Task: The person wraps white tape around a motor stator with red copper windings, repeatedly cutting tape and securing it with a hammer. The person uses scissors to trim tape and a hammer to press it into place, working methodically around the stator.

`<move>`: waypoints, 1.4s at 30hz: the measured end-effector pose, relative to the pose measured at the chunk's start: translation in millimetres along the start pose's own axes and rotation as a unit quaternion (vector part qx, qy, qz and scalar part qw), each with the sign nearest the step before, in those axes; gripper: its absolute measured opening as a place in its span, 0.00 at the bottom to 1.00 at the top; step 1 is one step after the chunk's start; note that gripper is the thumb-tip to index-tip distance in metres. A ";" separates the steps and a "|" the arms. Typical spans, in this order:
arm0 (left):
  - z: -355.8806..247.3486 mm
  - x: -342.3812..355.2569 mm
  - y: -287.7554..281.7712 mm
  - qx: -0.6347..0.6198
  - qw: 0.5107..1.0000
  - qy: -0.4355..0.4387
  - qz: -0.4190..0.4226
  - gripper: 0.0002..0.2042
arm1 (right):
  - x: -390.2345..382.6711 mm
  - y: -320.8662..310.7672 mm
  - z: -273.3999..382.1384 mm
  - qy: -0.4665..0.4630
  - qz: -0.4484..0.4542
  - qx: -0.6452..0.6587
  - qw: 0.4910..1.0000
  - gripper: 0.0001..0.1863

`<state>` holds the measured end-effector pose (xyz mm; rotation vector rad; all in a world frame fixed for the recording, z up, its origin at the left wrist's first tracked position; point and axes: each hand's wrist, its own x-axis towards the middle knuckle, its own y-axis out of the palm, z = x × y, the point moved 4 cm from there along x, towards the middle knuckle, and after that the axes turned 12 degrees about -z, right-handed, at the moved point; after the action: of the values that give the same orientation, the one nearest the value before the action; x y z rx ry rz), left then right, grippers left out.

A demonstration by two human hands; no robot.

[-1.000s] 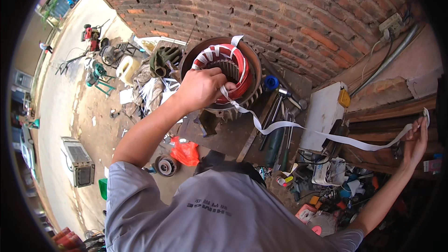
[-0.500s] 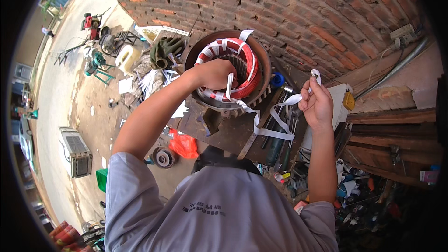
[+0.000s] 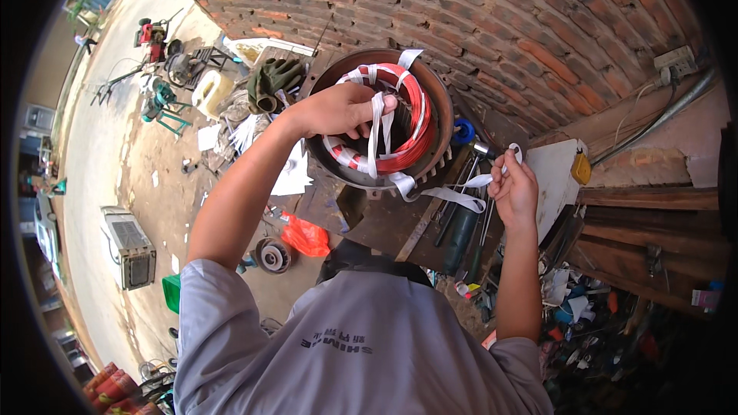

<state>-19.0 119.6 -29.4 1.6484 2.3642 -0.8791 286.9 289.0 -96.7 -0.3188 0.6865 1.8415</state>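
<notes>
A round metal motor stator (image 3: 444, 119) sits on the workbench, with a ring of red wire windings (image 3: 415, 142) bound in places by white cloth tape (image 3: 373, 142). My left hand (image 3: 342, 109) is over the ring's near-left side, its thumb and fingers closed on a loop of the tape; some fingertips are hidden inside the opening. From the ring's near edge the tape runs slack to the right. My right hand (image 3: 515, 190), raised to the right of the stator, pinches the tape's other end. Another tape end sticks up at the stator's far rim.
A brick wall (image 3: 461, 15) rises just behind the bench. Hand tools (image 3: 461, 238) lie right of the stator, beside a blue round piece (image 3: 463, 131) and a white box (image 3: 557, 184). Dark gloves (image 3: 274, 83) and white paper (image 3: 292, 173) are to the left. An orange-red bag (image 3: 306, 236) lies below.
My left hand has lifted from inside the ring and moved slightly left, drawing up a loop of tape. My right hand has lowered a little, and the slack tape hangs differently.
</notes>
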 end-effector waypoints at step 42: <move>-8.3 -34.2 24.6 -0.170 0.938 0.245 -0.176 0.04 | -75.0 165.6 12.7 -0.039 0.214 -0.310 0.925 0.18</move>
<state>18.3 101.7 -17.7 1.4502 2.9889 -0.0599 163.5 199.2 2.7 -0.5321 0.0908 2.4592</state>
